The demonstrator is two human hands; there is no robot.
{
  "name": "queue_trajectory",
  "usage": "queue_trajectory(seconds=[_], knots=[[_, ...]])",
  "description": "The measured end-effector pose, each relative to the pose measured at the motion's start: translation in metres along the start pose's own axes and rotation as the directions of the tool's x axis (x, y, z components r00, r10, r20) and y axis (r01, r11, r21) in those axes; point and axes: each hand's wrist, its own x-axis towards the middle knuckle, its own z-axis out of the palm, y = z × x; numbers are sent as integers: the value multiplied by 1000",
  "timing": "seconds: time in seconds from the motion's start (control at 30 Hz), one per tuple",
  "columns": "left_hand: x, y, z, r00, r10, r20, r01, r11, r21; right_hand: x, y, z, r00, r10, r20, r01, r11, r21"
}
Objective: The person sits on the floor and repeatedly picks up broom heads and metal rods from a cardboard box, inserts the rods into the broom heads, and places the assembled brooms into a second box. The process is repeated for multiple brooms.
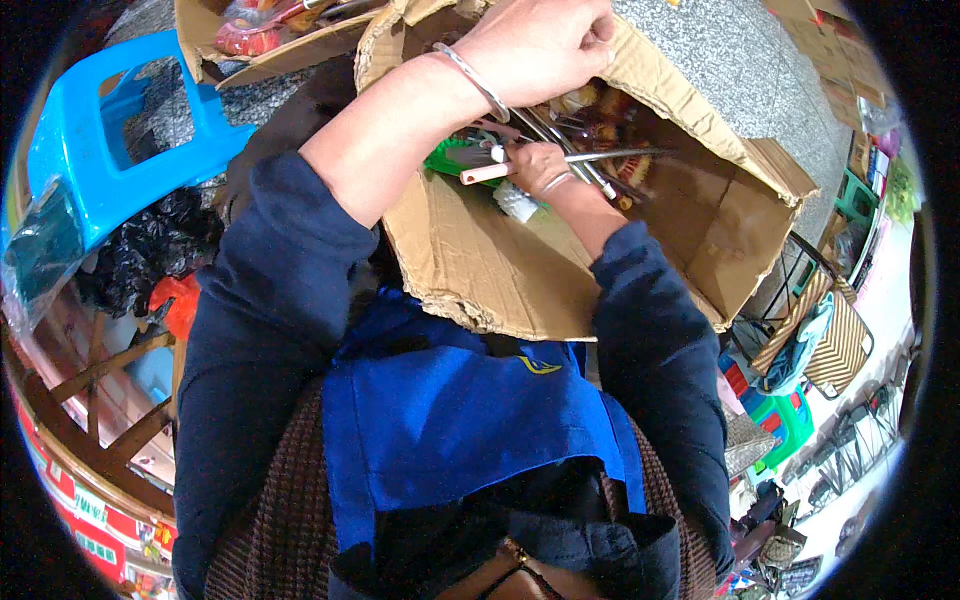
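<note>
An opened cardboard box (510,270) with ragged flaps lies in front of me, full of loose items. Inside it my right hand (538,166) is closed around a slim knife (488,173) with a pale pink handle, its thin pointed blade reaching right. Several metal-looking rods (600,180) lie by that hand, beside a green plastic item (455,155). Over the far part of the box, my left hand (545,45) has its fingers curled in next to the torn flap (670,85). What those fingers hold, if anything, is hidden.
A second cardboard box (270,70) with red packaged items stands at the far left. A blue plastic stool (150,210) and a black plastic bag (155,250) are on my left. To the right is a cart with a striped bag (840,345), near a green plastic stool (790,425).
</note>
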Motion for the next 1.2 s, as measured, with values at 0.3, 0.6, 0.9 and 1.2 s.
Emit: queue_trajectory(seconds=[0.3,0.6,0.9,1.2], knots=[[3,-5,2,998,-30,57,32,999,-21,-116,22,-130,924,3,-382,212,827,521],[5,-11,12,944,135,302,-121,991,-65,-212,39,-219,541,684,-490,421,284,861],[-6,5,3,864,118,490,-14,977,-211,-235,76,-247,194,890,-413,758,131,639],[-14,19,0,826,224,517,-43,940,-339,-220,64,-271,178,912,-370,680,158,716]])
